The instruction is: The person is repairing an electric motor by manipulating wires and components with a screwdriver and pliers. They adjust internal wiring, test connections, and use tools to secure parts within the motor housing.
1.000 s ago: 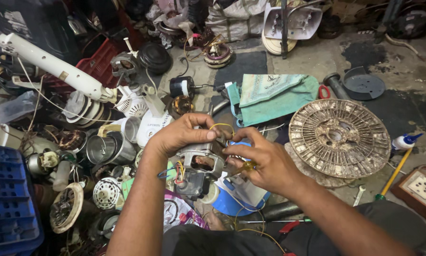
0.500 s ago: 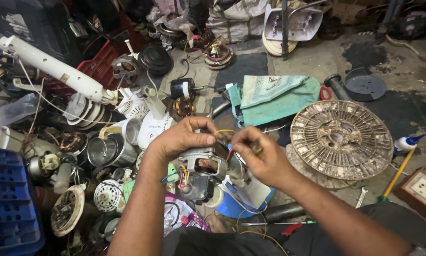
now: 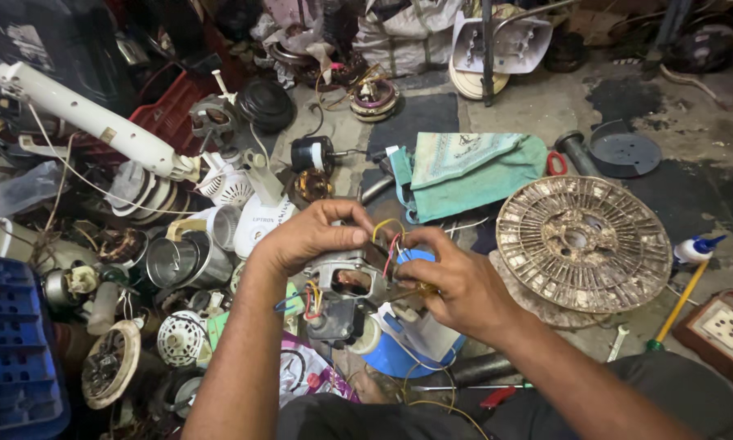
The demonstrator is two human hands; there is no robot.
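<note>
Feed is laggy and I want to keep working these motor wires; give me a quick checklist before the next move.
1. Left hand steadies the small motor: ok.
2. Right hand grip on the coloured wires: ok.
3. Wires free of tangles: cannot tell.
4. Motor raised off the floor clutter: ok.
5. Socket board apart from the hands: ok.
6. Motor unplugged: cannot tell.

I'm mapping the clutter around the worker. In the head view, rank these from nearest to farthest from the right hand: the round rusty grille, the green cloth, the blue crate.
From the right hand:
1. Green cloth, just beyond the hand, toward the top.
2. Round rusty grille, off to the right; nearly as close, hard to separate from the cloth.
3. Blue crate, far left edge.
</note>
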